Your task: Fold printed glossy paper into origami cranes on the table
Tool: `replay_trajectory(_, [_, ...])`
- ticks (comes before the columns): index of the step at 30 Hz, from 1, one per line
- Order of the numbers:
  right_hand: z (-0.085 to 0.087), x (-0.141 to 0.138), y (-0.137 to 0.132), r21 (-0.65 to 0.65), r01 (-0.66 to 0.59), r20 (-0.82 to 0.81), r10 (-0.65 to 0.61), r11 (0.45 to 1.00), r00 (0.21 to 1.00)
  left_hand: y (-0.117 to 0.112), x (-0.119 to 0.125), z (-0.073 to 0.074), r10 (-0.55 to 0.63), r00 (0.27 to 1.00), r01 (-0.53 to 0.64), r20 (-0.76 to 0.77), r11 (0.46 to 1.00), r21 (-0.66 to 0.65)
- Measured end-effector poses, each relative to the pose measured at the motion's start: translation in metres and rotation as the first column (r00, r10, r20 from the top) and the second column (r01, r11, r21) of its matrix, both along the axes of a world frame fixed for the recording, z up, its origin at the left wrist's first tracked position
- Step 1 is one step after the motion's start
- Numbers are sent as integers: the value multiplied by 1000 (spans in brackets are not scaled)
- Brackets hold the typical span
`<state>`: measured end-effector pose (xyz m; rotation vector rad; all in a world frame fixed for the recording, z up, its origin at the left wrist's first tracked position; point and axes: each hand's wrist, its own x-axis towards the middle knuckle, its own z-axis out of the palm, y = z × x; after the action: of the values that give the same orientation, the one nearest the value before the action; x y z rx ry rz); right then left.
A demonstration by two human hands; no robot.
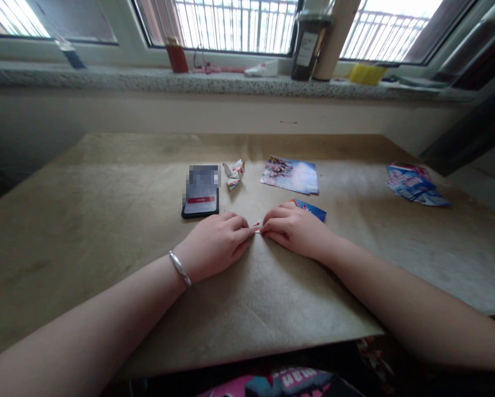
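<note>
My left hand (214,243) and my right hand (297,229) rest on the brown table (106,220), fingertips meeting. Between them they pinch a small folded piece of printed paper (256,226), mostly hidden by the fingers. A silver bracelet (180,268) circles my left wrist. A blue printed sheet (311,209) pokes out from behind my right hand.
A black phone (201,191) lies just beyond my left hand, a folded paper shape (234,173) beside it. A printed picture sheet (291,175) lies further back, more printed sheets (415,184) at the far right. Jars and small items (309,47) stand on the windowsill.
</note>
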<state>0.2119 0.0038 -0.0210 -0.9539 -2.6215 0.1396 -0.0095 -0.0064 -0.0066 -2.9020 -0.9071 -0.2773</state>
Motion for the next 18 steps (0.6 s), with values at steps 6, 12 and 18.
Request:
replay_trajectory(6, [0, 0, 1, -47, -7, -54, 5, 999, 999, 0, -1, 3, 27, 999, -27, -32, 1000, 2])
replay_trajectory(12, [1, 0, 0, -31, -1, -38, 0, 1000, 999, -3, 0, 6, 41, 997, -40, -65, 999, 16])
replay_trajectory(18, [0, 1, 0, -22, -2, -16, 2, 1000, 1000, -2, -5, 5, 57, 997, -57, -53, 998, 12])
